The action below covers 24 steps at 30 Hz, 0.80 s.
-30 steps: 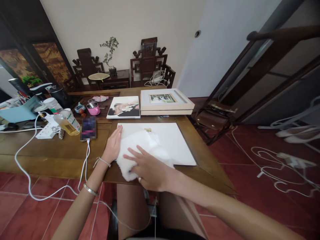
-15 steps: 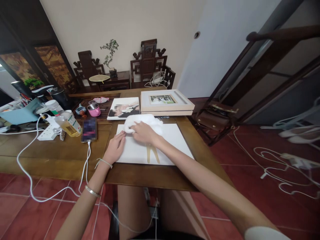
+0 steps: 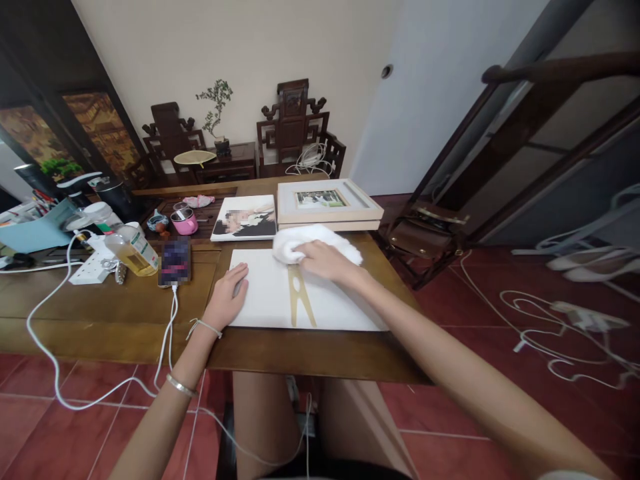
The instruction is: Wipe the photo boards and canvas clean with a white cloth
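Note:
A flat white panel (image 3: 260,300) lies on the wooden table in front of me, with a tan A-shaped piece or marking (image 3: 294,303) on it. Bunched under my right hand (image 3: 325,259) is a fluffy white cloth (image 3: 295,239), pressed on the panel's far part; my fingers are closed on it. The cloth covers the top of the tan shape. My left hand (image 3: 229,292) rests flat along the panel's left edge, fingers stretched out and holding nothing.
Behind the panel lie a photo print (image 3: 245,227) and stacked pale wooden frames (image 3: 325,217). To the left are a phone (image 3: 175,261) on a white cable, a bottle of yellow liquid (image 3: 133,250), a power strip (image 3: 94,268) and a pink cup (image 3: 185,220). Cables trail across the floor.
My right hand has slid the white cloth to the right across the panel, uncovering more of the tan shape. My left hand stays at the left edge. The view has shifted slightly.

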Motion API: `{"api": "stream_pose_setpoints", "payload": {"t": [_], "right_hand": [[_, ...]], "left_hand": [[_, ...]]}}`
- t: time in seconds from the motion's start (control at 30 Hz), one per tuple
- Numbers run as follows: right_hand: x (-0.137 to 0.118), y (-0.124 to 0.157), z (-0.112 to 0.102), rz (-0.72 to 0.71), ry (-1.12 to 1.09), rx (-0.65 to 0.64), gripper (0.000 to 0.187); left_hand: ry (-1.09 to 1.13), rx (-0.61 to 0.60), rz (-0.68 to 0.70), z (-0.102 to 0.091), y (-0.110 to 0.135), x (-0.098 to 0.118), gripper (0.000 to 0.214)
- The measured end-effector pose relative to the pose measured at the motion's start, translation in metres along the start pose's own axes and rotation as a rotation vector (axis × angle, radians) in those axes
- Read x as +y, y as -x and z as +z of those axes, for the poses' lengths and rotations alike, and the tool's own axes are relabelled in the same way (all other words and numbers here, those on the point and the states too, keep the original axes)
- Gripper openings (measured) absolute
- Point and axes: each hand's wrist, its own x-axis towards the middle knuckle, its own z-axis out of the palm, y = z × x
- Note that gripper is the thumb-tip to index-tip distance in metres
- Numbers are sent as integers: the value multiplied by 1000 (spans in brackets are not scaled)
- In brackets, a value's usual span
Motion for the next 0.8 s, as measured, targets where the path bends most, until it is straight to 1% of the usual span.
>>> {"api": "stream_pose_setpoints", "payload": {"t": [0.03, 0.1, 0.17, 0.23, 0.33, 0.4, 0.43, 0.47, 0.53, 0.6, 0.7, 0.8], "right_hand": [[13, 10, -1, 27, 4, 20, 43], [32, 34, 0, 24, 22, 46, 41], [37, 63, 0, -27, 30, 48, 38], [29, 97, -2, -80, 6, 28, 36], [4, 144, -12, -146, -55, -27, 32], [-10, 162, -19, -190, -77, -68, 30], [-13, 165, -20, -197, -83, -82, 30], [-13, 165, -21, -191, -84, -86, 30], [-5, 152, -18, -149, -77, -75, 30], [10, 126, -12, -118, -57, -49, 32], [33, 79, -4, -105, -18, -23, 40], [47, 40, -4, -21, 10, -6, 42]], "left_hand": [[-2, -3, -1, 0, 0, 1, 38], [-3, -14, -3, -1, 0, 1, 40], [-5, -22, -6, -1, 0, 1, 41], [-13, -28, -4, -1, 0, 1, 42], [-30, -42, 8, 1, 0, -1, 43], [-41, -48, 18, 2, -1, -3, 43], [-46, -48, 22, 2, -1, -3, 43], [-49, -48, 25, 3, -1, -4, 43], [-49, -47, 28, 3, -1, -4, 43], [-38, -41, 29, 2, -1, -4, 42], [-20, -34, 27, 0, -1, -3, 40], [-12, -37, 21, -1, 0, -3, 40]]}}
